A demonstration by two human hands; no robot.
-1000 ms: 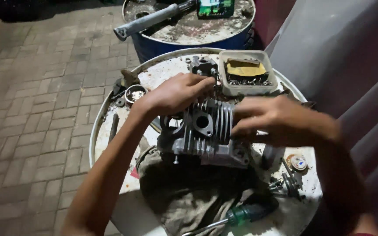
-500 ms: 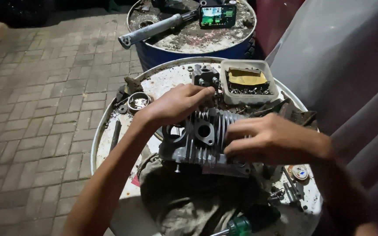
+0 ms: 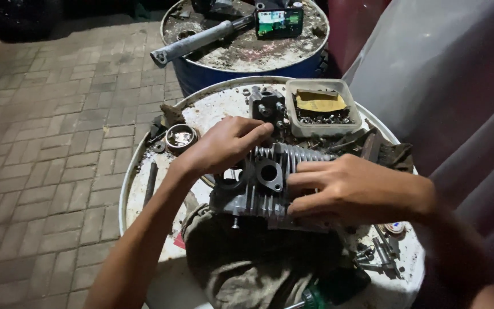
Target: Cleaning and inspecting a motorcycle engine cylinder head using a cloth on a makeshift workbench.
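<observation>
A: Where is the finned engine cylinder (image 3: 270, 180)?
B: On the rag (image 3: 247, 269), on the white drum top (image 3: 144, 189). The left hand (image 3: 224, 146) and right hand (image 3: 338, 189) clasp it with closed fingers; it looks only mid-way, loose parts remain.

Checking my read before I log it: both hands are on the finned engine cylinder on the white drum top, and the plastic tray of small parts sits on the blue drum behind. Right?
Not quite. In the head view the plastic tray sits on the white drum top, just behind the finned engine cylinder, not on the blue drum. Left hand and right hand are both on the cylinder.
</observation>
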